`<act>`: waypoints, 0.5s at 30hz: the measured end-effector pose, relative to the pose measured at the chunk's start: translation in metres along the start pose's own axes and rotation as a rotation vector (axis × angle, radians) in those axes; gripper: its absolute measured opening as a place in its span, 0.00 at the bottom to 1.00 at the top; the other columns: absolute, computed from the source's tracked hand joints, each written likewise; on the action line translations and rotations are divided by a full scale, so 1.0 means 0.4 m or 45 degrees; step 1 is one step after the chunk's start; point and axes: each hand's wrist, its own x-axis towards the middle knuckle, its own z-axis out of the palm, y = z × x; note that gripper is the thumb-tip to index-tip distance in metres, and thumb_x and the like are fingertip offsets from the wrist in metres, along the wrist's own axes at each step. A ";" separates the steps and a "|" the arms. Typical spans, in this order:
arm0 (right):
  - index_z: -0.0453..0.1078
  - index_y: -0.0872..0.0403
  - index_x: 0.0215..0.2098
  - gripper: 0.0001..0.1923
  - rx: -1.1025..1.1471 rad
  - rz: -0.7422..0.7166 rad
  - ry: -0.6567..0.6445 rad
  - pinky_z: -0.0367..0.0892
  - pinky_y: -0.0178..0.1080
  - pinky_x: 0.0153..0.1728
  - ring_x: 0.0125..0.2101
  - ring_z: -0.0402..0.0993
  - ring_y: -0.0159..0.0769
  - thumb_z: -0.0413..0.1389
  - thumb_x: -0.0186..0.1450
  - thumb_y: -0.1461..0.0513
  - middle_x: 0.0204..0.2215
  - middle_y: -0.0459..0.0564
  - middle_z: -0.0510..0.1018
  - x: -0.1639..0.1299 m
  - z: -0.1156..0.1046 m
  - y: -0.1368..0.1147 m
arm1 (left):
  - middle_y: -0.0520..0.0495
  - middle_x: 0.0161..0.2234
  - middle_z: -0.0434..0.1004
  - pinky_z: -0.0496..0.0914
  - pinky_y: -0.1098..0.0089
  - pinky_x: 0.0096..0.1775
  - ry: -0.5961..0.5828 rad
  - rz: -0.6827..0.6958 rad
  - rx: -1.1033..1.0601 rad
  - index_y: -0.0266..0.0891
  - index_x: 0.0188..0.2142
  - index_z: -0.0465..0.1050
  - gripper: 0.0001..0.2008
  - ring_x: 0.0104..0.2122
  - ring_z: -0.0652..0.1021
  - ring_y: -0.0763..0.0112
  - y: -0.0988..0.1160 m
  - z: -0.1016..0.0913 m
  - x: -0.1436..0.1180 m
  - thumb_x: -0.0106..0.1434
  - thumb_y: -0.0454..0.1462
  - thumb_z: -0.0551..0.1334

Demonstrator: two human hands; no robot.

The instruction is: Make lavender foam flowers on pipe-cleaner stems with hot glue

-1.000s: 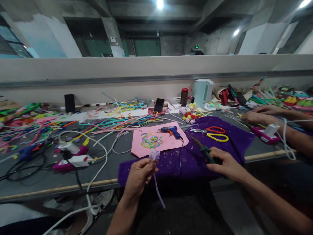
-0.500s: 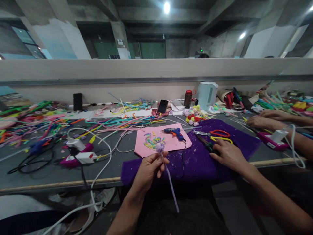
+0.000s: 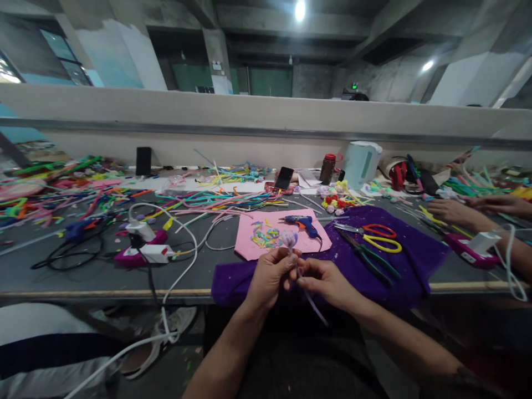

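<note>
Between my hands is a lilac pipe-cleaner flower [image 3: 290, 239], its fuzzy head up and its long stem slanting down to the right. My left hand [image 3: 272, 272] pinches it just below the head. Close beside, my right hand [image 3: 322, 280] grips the stem with thumb and fingers. Behind the flower lies a pink board [image 3: 245, 244] with short coloured pipe-cleaner bits [image 3: 264, 235] and a blue glue gun [image 3: 301, 224] on it. On the purple cloth [image 3: 374, 219] to the right rest green-handled pliers [image 3: 376, 260] and scissors [image 3: 378, 235] with red and yellow handles.
Magenta power strips [image 3: 143, 252] with white cords stand left and right. Heaps of pipe cleaners [image 3: 224, 202] run along the back, near a phone [image 3: 284, 178], a bottle [image 3: 327, 168] and a pale kettle [image 3: 361, 163]. Another person's hands [image 3: 453, 213] work at the far right.
My right hand has left the pliers on the cloth and come over to the flower's stem. My left hand keeps hold of the flower. The view has shifted slightly.
</note>
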 end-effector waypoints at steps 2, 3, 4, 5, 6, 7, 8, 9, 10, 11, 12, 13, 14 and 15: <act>0.67 0.56 0.30 0.13 -0.032 -0.012 -0.011 0.55 0.30 0.20 0.18 0.58 0.24 0.56 0.57 0.54 0.21 0.42 0.66 0.003 -0.001 0.003 | 0.53 0.17 0.70 0.54 0.81 0.13 0.024 0.013 -0.011 0.33 0.29 0.71 0.11 0.11 0.64 0.84 -0.007 0.001 0.002 0.50 0.40 0.66; 0.67 0.57 0.29 0.14 -0.075 -0.022 0.001 0.55 0.30 0.19 0.18 0.57 0.24 0.56 0.57 0.53 0.19 0.42 0.66 0.002 -0.006 0.002 | 0.51 0.19 0.72 0.56 0.81 0.14 0.027 0.014 -0.012 0.33 0.32 0.72 0.12 0.13 0.66 0.83 -0.011 0.002 0.002 0.50 0.40 0.66; 0.68 0.57 0.28 0.14 -0.128 -0.031 0.027 0.55 0.30 0.19 0.18 0.57 0.24 0.56 0.58 0.53 0.19 0.42 0.66 0.000 -0.014 -0.001 | 0.49 0.23 0.74 0.58 0.80 0.15 0.022 0.015 -0.008 0.33 0.34 0.72 0.14 0.15 0.68 0.81 -0.013 0.003 0.002 0.49 0.40 0.66; 0.68 0.57 0.27 0.14 -0.183 -0.036 0.063 0.54 0.30 0.19 0.17 0.58 0.25 0.56 0.58 0.53 0.18 0.42 0.66 -0.002 -0.025 -0.006 | 0.47 0.26 0.75 0.60 0.80 0.16 0.012 0.015 0.002 0.33 0.37 0.72 0.17 0.17 0.69 0.80 -0.016 0.003 0.001 0.48 0.40 0.67; 0.68 0.57 0.26 0.14 -0.233 -0.039 0.104 0.54 0.30 0.19 0.17 0.58 0.25 0.56 0.57 0.53 0.18 0.42 0.66 -0.003 -0.039 -0.012 | 0.45 0.30 0.76 0.61 0.79 0.17 0.001 0.011 0.017 0.34 0.39 0.72 0.19 0.19 0.71 0.79 -0.018 0.001 0.000 0.47 0.39 0.67; 0.68 0.57 0.26 0.13 -0.277 -0.040 0.143 0.55 0.30 0.18 0.17 0.59 0.25 0.56 0.57 0.54 0.18 0.42 0.66 -0.005 -0.055 -0.018 | 0.44 0.32 0.76 0.62 0.79 0.17 -0.009 0.003 0.039 0.34 0.41 0.72 0.21 0.20 0.71 0.78 -0.020 -0.003 -0.001 0.47 0.39 0.67; 0.68 0.57 0.26 0.13 -0.312 -0.039 0.170 0.55 0.30 0.18 0.17 0.59 0.25 0.56 0.57 0.54 0.18 0.42 0.67 -0.007 -0.073 -0.025 | 0.44 0.33 0.76 0.61 0.79 0.17 -0.012 -0.008 0.065 0.34 0.41 0.71 0.21 0.20 0.71 0.78 -0.023 -0.008 -0.002 0.47 0.39 0.68; 0.68 0.56 0.26 0.12 -0.342 -0.041 0.192 0.55 0.30 0.18 0.17 0.59 0.25 0.56 0.57 0.55 0.18 0.42 0.67 -0.009 -0.092 -0.033 | 0.44 0.33 0.76 0.61 0.79 0.17 -0.012 -0.021 0.094 0.34 0.41 0.71 0.21 0.20 0.71 0.78 -0.026 -0.014 -0.002 0.47 0.39 0.67; 0.68 0.56 0.26 0.12 -0.374 -0.047 0.209 0.54 0.30 0.18 0.16 0.59 0.25 0.55 0.58 0.55 0.18 0.42 0.66 -0.011 -0.112 -0.041 | 0.44 0.32 0.76 0.60 0.79 0.16 -0.002 -0.031 0.123 0.34 0.40 0.72 0.19 0.19 0.70 0.79 -0.030 -0.021 -0.003 0.48 0.40 0.66; 0.68 0.56 0.25 0.12 -0.405 -0.054 0.221 0.54 0.30 0.18 0.16 0.59 0.25 0.55 0.58 0.56 0.17 0.42 0.66 -0.013 -0.130 -0.050 | 0.45 0.30 0.75 0.59 0.80 0.16 0.014 -0.035 0.147 0.34 0.38 0.72 0.17 0.18 0.69 0.80 -0.035 -0.028 -0.003 0.50 0.41 0.65; 0.68 0.56 0.25 0.11 -0.435 -0.059 0.228 0.53 0.30 0.17 0.16 0.59 0.25 0.55 0.58 0.56 0.17 0.42 0.66 -0.016 -0.146 -0.058 | 0.47 0.27 0.75 0.57 0.80 0.15 0.025 -0.039 0.171 0.33 0.35 0.72 0.15 0.16 0.68 0.81 -0.040 -0.035 -0.002 0.52 0.42 0.64; 0.68 0.56 0.25 0.11 -0.462 -0.060 0.236 0.53 0.30 0.17 0.16 0.59 0.25 0.55 0.58 0.56 0.17 0.42 0.66 -0.017 -0.161 -0.067 | 0.48 0.24 0.73 0.55 0.80 0.14 0.052 -0.043 0.195 0.32 0.32 0.72 0.15 0.15 0.66 0.82 -0.044 -0.041 -0.002 0.53 0.44 0.62; 0.68 0.56 0.25 0.11 -0.486 -0.056 0.245 0.53 0.30 0.17 0.15 0.59 0.25 0.54 0.58 0.56 0.17 0.42 0.67 -0.019 -0.174 -0.076 | 0.49 0.21 0.72 0.53 0.80 0.13 0.079 -0.046 0.208 0.32 0.30 0.72 0.15 0.13 0.64 0.83 -0.048 -0.047 -0.001 0.53 0.45 0.61; 0.68 0.56 0.25 0.11 -0.506 -0.050 0.253 0.54 0.30 0.17 0.15 0.59 0.25 0.54 0.58 0.56 0.17 0.42 0.68 -0.020 -0.185 -0.084 | 0.50 0.20 0.71 0.52 0.80 0.13 0.096 -0.045 0.215 0.32 0.29 0.72 0.16 0.13 0.63 0.83 -0.051 -0.051 -0.001 0.54 0.46 0.61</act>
